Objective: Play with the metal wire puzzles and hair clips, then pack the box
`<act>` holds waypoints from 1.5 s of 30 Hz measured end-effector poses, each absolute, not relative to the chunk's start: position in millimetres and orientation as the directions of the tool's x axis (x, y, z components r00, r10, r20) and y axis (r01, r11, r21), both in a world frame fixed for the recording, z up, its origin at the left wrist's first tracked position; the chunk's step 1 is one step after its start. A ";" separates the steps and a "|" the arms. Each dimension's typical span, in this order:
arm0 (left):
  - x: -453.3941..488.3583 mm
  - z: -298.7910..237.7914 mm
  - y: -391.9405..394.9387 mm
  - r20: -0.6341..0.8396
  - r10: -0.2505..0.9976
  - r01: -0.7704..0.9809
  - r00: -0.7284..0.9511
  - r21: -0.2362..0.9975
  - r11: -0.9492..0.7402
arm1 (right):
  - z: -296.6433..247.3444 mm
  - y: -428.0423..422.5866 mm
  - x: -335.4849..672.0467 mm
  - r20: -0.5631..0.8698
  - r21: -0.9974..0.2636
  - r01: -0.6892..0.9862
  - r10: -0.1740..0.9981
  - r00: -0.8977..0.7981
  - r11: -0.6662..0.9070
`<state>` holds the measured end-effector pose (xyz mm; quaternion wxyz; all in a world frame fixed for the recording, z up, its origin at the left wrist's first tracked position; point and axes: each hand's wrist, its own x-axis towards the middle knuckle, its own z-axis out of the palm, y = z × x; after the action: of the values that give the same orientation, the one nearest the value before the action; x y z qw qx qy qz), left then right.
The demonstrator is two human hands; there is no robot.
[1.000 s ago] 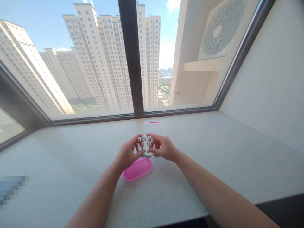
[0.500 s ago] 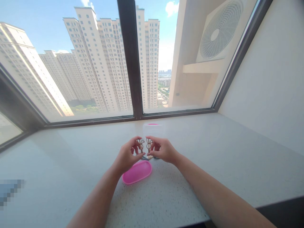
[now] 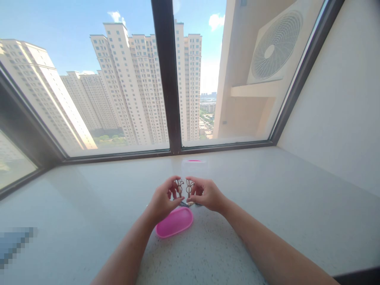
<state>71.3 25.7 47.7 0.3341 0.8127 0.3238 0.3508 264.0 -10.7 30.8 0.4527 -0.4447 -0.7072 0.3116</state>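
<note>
Sill: a pale stone-like ledge (image 3: 267, 206) with fine dark speckles is seen, matte and flat, running from the near edge to the window.
Pink lid: a smooth, glossy oval of pink plastic (image 3: 174, 222) is laid flat on the ledge, just near of the hands and partly under the left wrist.
Left hand: the left hand (image 3: 162, 200) is pinched narrow, thumb against fingertips, on the left brown piece (image 3: 179, 186).
Right hand: the right hand (image 3: 208, 194) is pinched likewise on the right brown piece (image 3: 189, 187).
Brown pieces: both are small and thin, with looped, ear-like tops, held upright side by side above the ledge, close but not clearly touching; their lower ends are hidden by the fingers, and the material cannot be told.
Small items: a few dark and tan bits (image 3: 185, 204) are glimpsed on the ledge beneath the hands, too small to make out.
Clear box: a see-through container (image 3: 194, 168) with pink showing at its top is set just beyond the hands; its outline is faint.
Window: a dark frame (image 3: 168, 79) is set before pale tower blocks and a round-grilled outdoor unit (image 3: 271, 45).
</note>
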 end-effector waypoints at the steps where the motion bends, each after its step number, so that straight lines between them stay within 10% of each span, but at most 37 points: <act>1: 71.3 47.6 25.7 0.350 0.760 0.290 0.548 0.772 -0.565 | 30.7 -10.6 263.6 0.364 -0.845 0.342 0.911 -0.195 0.411; 45: 69.2 41.0 29.3 0.330 0.766 0.266 0.552 0.800 -0.537 | 30.0 -11.5 263.5 0.357 -0.848 0.332 0.908 -0.220 0.414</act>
<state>69.2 29.3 41.0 0.3585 0.8046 0.3207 0.3483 263.5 -11.5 30.0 0.4476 -0.4353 -0.7118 0.3217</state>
